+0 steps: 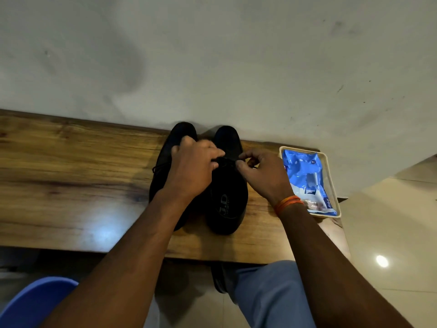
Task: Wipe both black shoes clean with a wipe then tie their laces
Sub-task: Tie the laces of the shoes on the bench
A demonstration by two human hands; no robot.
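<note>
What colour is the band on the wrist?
Orange, on the right wrist band, seen in the head view.

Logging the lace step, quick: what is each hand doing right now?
Left hand: pinching the thin black lace of the right-side black leather shoe.
Right hand: pinching the same lace.

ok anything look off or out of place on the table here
Nothing stands out. Both black shoes stand side by side on the wooden table, toes to the wall. The left hand and right hand pinch the laces of the right-side shoe. The blue wipes pack lies in its tray, nothing spilled.
</note>
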